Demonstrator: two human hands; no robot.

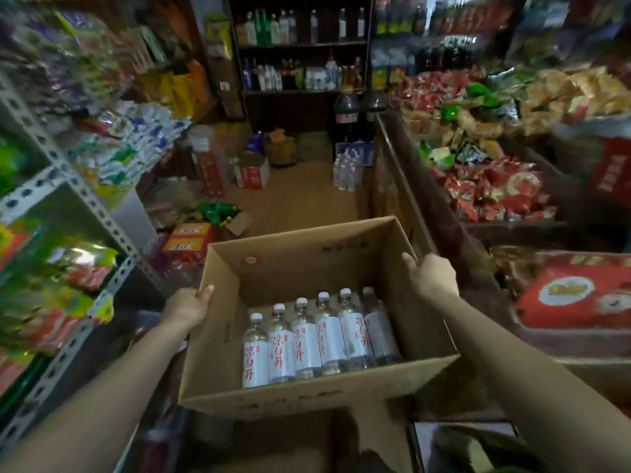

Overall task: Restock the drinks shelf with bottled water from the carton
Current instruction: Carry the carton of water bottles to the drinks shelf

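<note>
I'm holding the carton [341,268] out in front of me, my left hand [187,307] gripping its left wall, my right hand [432,274] its right wall. Six water bottles [321,339] are standing in one row inside, against the near wall. A metal rack [65,186] is running along my left, a snack bin [495,172] along my right. The drinks shelf [300,46] is standing ahead, beyond the carton.

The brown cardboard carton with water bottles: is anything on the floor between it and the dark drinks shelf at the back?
Mostly bare floor. A cluster of clear bottles stands on the right, small boxes on the left.
</note>
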